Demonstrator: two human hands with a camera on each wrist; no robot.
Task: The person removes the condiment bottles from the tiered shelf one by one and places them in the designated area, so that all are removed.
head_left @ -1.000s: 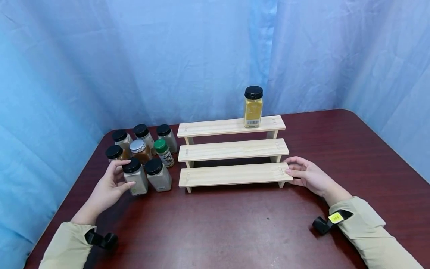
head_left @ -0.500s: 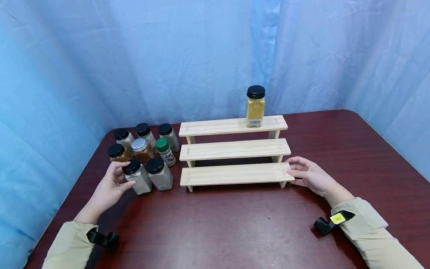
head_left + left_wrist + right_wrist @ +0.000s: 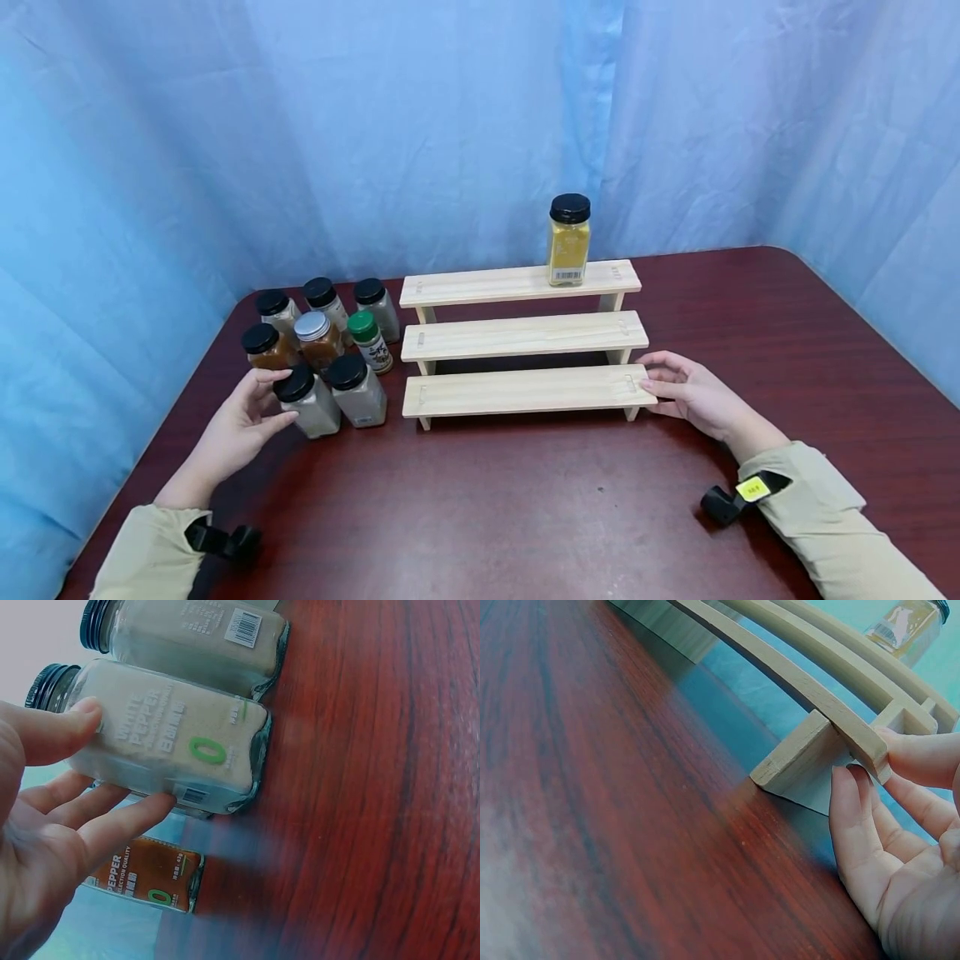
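A white pepper jar (image 3: 165, 735) with a black lid stands at the front left of a cluster of spice jars. My left hand (image 3: 236, 429) is around its near left side, thumb overlapping the jar's shoulder and extended fingers at its side in the left wrist view. Right beside it stands a second pale, black-lidded jar (image 3: 360, 398). To the right is a three-step wooden rack (image 3: 525, 335). My right hand (image 3: 693, 398) pinches the right end of its lowest step, thumb on top and fingers beneath. A jar of yellow powder (image 3: 569, 246) stands on the highest step.
Behind the white pepper jar are an orange-brown jar (image 3: 273, 354), a silver-lidded jar (image 3: 320, 346), a green-capped shaker (image 3: 371, 343) and several more black-lidded jars. Blue curtains (image 3: 450, 125) hang close behind the dark red table (image 3: 510, 508).
The white pepper jar has moved slightly right, against its neighbour. My left hand has since eased back a little toward the lower left. My right hand keeps its place at the rack.
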